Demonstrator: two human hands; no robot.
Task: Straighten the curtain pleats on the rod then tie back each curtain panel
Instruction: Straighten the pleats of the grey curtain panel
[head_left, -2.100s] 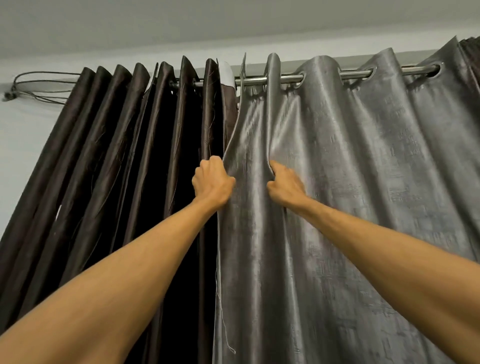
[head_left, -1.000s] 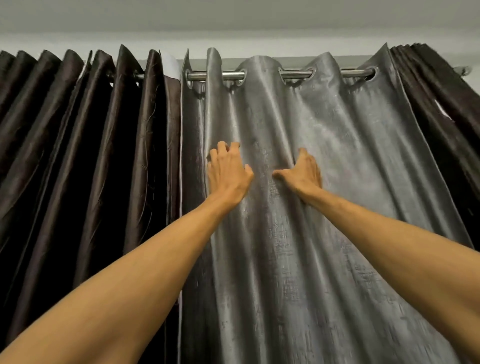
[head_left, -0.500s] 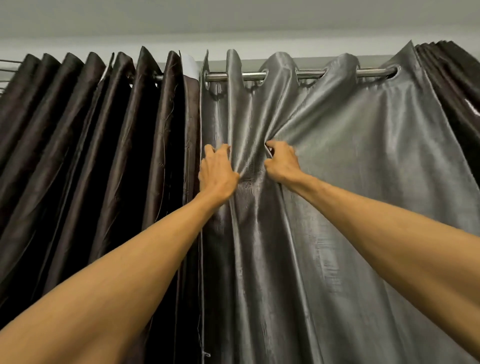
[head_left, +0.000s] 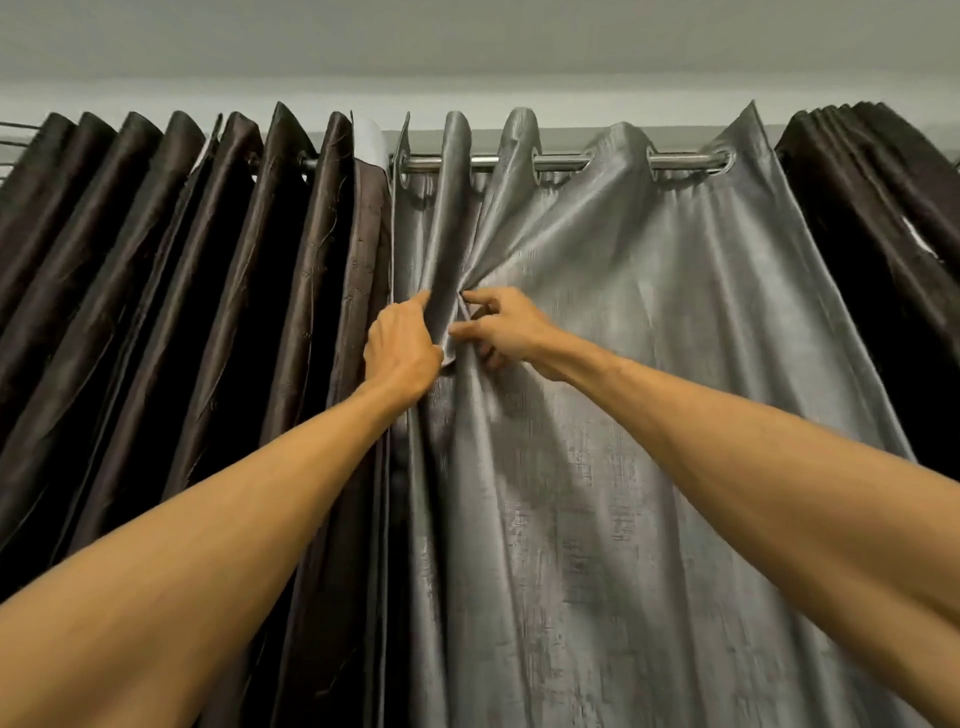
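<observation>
The left grip (head_left: 402, 343) and right grip (head_left: 506, 327) each pinch one upright fold (head_left: 451, 234) of the grey curtain (head_left: 675, 364), running straight up between them to the rod (head_left: 561, 162).

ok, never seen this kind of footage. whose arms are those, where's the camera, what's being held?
There is no robot here: these are a person's two bare arms. The one picture comes from a wide-angle camera worn on the person's head, so you look out along both arms.

There is no table in view. A metal rod runs across the top, close under the ceiling. A grey curtain hangs from it, spread fairly wide. A dark curtain is bunched in tight pleats on one side of it, and a second dark curtain on the other.

The left hand and right hand meet at one fold near the grey curtain's edge. Both pinch that fold. Nothing else is held, and no tie-back shows.
</observation>
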